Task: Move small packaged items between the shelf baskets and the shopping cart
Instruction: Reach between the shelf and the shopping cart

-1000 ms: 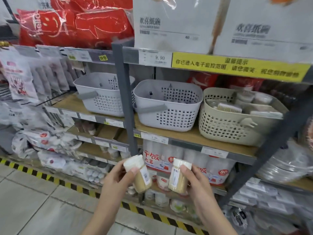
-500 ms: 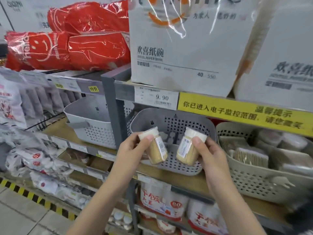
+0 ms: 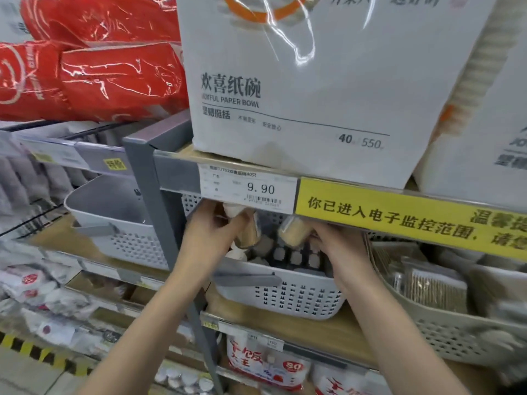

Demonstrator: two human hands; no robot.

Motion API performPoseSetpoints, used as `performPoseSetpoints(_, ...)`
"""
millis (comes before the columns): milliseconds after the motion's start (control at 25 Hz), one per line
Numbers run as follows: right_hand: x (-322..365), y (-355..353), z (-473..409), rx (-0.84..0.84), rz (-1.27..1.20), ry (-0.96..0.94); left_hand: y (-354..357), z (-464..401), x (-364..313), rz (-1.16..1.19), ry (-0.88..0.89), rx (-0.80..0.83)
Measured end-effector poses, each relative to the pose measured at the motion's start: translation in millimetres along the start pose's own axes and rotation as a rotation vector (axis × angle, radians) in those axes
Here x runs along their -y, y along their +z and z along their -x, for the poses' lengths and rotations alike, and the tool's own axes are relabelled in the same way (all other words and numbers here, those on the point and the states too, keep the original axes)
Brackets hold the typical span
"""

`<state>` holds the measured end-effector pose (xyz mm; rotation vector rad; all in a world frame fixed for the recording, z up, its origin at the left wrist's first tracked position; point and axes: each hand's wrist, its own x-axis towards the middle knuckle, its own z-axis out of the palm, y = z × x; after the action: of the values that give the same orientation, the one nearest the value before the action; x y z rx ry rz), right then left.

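My left hand (image 3: 209, 238) grips a small white-capped toothpick jar (image 3: 248, 231) over the middle grey basket (image 3: 285, 295), its cap up under the shelf edge. My right hand (image 3: 339, 246) holds a second toothpick jar (image 3: 293, 230), tilted with its cap toward the left. Both jars are inside the basket's opening, just below the price strip. The basket's perforated floor shows between my hands. The shopping cart is out of view.
An empty grey basket (image 3: 114, 223) sits left of the grey upright post (image 3: 159, 223). A beige basket (image 3: 445, 332) with packaged items stands at the right. Paper bowl packs (image 3: 299, 81) and red packs (image 3: 99, 67) fill the shelf above. Cup packs (image 3: 265, 363) lie below.
Both hands have risen from waist height and moved forward into the middle grey basket, carrying the two jars. The view has moved closer to the shelf.
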<state>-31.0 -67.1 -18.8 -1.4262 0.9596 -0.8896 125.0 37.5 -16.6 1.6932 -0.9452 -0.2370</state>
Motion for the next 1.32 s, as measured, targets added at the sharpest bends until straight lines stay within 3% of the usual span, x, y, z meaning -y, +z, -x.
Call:
performPoseSetpoints(280, -7, 14, -17, 0.327, 0.270, 0.198, 2, -20, -4, -0.474, 0.044, 0.280)
performPoseSetpoints(440, -10, 22, -26, 0.528, 0.338, 0.251, 1, -27, -2, -0.750, 0.031, 0.536)
performPoseSetpoints(680, -10, 25, -30, 0.626, 0.385, 0.286, -1, -35, -4, -0.785, -0.089, 0.724)
performPoseSetpoints(880, -12, 30, -33, 0.695, 0.337, 0.293, -5, -42, -6, -0.890, -0.050, 0.728)
performPoseSetpoints(1120, -16, 35, -32, 0.718, 0.374, 0.177, -4, -43, 0, -0.890, -0.015, 0.667)
performPoseSetpoints(1320, -24, 38, -35, 0.602, 0.583, 0.006, -5, -40, 3, -0.810, -0.002, 0.617)
